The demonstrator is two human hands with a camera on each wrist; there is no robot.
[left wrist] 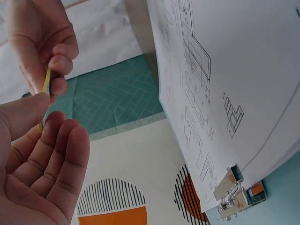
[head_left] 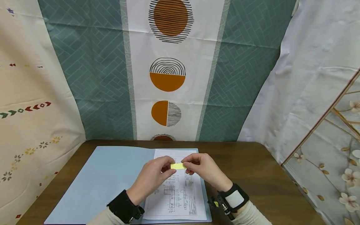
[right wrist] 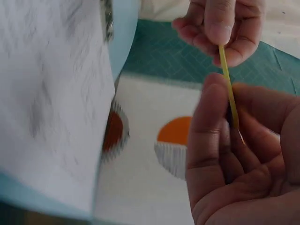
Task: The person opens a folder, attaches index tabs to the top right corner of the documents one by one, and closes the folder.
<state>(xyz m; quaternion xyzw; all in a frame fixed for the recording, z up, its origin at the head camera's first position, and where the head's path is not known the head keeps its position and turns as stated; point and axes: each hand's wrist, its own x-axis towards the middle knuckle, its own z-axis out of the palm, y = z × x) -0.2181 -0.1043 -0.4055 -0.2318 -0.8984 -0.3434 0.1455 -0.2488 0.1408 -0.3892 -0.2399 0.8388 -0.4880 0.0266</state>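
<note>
A narrow yellow sticky note strip is stretched level between both hands, above the printed sheets. My left hand pinches its left end between thumb and fingertips. At the other end, my right hand pinches it the same way. Seen edge-on in the left wrist view, the strip looks thin; in the right wrist view the strip runs from one hand to the other. Beneath the hands lie white sheets with technical line drawings, on the right side of an open light-blue folder.
A metal clip fastener holds the sheets in the folder. The brown wooden table extends to the right of the folder. Patterned cloths hang behind the table and along its left and right sides.
</note>
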